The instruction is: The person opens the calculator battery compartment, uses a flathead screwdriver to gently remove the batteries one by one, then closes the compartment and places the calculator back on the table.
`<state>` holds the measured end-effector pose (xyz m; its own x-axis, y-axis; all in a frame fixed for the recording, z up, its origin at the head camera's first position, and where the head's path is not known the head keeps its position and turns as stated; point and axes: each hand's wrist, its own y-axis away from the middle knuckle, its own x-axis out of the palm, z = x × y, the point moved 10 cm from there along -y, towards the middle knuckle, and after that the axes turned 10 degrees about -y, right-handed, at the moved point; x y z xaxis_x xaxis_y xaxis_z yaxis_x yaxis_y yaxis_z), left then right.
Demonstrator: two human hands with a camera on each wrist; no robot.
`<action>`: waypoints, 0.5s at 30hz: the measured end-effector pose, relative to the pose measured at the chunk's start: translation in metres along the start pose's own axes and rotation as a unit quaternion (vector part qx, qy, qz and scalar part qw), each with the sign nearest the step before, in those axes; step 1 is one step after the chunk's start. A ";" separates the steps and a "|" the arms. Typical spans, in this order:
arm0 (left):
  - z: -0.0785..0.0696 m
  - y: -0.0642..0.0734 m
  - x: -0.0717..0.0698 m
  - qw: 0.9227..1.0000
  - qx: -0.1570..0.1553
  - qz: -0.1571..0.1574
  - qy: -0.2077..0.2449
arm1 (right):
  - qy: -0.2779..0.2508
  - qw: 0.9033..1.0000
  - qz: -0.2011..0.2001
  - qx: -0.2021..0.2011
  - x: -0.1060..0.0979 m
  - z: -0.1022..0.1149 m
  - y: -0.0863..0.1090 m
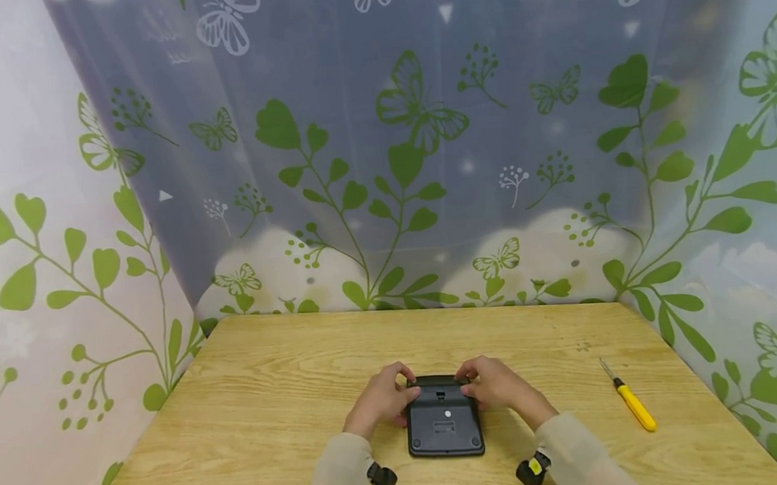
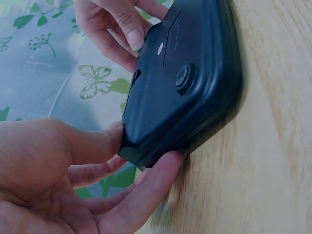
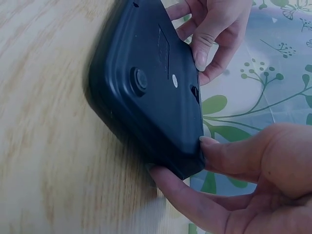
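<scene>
A black desk calculator (image 1: pixel 445 432) lies back side up on the table, its rubber feet, small label and white round sticker showing. My left hand (image 1: pixel 384 398) grips its far left corner, thumb on the back and fingers at the edge. At the far right corner my right hand (image 1: pixel 499 388) pinches it in the same way. In the left wrist view the thumb and fingers of the left hand (image 2: pixel 53 165) are around a corner of the case. The right wrist view shows the right hand (image 3: pixel 258 180) at the other corner. The calculator's keys and screen are hidden underneath.
A screwdriver (image 1: pixel 635 407) with a yellow handle lies to the right on the wooden table (image 1: pixel 271 392), its tip pointing away. Patterned cloth (image 1: pixel 359 164) with leaves and butterflies stands behind and along both sides of the table.
</scene>
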<state>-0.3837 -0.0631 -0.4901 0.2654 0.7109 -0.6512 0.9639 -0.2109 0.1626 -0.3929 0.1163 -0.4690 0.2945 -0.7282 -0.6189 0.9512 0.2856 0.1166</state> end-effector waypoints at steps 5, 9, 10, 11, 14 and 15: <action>-0.001 0.000 0.000 1.000 0.004 0.000 -0.003 | 0.000 1.000 -0.008 0.001 -0.001 -0.001 0.000; -0.001 0.000 0.000 1.000 0.004 -0.001 -0.006 | 0.000 1.000 -0.008 0.003 0.000 -0.003 -0.001; -0.001 0.000 0.000 1.000 0.003 -0.001 -0.006 | -0.001 1.000 -0.009 0.005 0.000 -0.004 -0.001; -0.001 0.000 0.001 1.000 0.003 0.000 -0.006 | -0.001 1.000 -0.009 0.004 0.000 -0.005 -0.001; -0.001 0.000 0.001 1.000 0.003 0.000 -0.004 | -0.005 1.000 -0.013 0.005 0.000 -0.007 -0.002; -0.001 0.000 0.001 1.000 0.004 0.000 -0.003 | -0.007 1.000 -0.014 0.006 0.000 -0.007 -0.001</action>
<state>-0.3829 -0.0618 -0.4901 0.2658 0.7067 -0.6557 0.9636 -0.2160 0.1577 -0.3947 0.1205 -0.4743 0.2688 -0.7448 -0.6107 0.9601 0.2576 0.1084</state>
